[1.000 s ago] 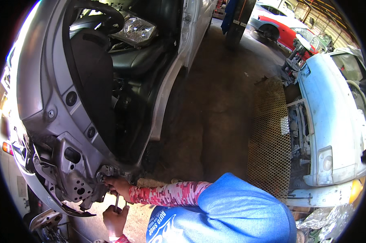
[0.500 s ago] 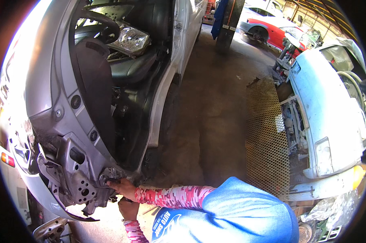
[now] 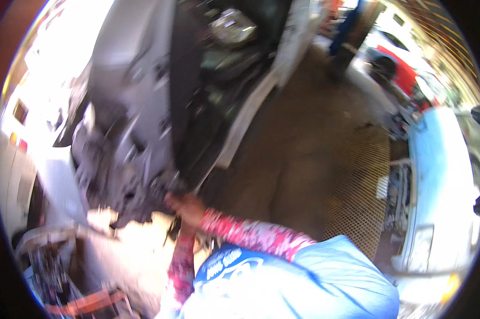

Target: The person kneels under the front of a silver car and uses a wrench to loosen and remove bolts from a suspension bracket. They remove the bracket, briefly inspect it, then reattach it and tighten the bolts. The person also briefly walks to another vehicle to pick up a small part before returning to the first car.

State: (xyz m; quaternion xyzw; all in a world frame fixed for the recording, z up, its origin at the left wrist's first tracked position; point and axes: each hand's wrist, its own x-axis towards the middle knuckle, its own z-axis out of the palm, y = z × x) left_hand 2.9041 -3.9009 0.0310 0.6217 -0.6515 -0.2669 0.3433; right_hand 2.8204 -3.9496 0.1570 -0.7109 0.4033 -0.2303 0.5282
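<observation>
Motion blurs the whole head view. My right hand [image 3: 188, 208], in a red-and-white patterned sleeve, is at the lower front corner of a stripped grey vehicle body [image 3: 144, 117]. Its fingers look bent in against a dark part [image 3: 168, 183] there; whatever they grip is too smeared to make out. Just below it is my left hand [image 3: 187, 229], mostly hidden behind the right hand and wrist, its fingers out of sight. Next to both hands, the body's bare metal front [image 3: 125, 186] shows holes and brackets.
A headlamp [image 3: 232, 26] lies inside the cab. On the right, a yellowish metal mesh [image 3: 357, 181] stands beside a light-blue vehicle front panel [image 3: 442, 186]. A dark post [image 3: 354, 42] and a red car [image 3: 397, 69] are farther back. An orange object [image 3: 88, 302] lies at lower left.
The view has swung, so the vehicle body and my hands appear farther right and the hands higher. My left hand is now more covered by my right. More floor clutter shows at lower left.
</observation>
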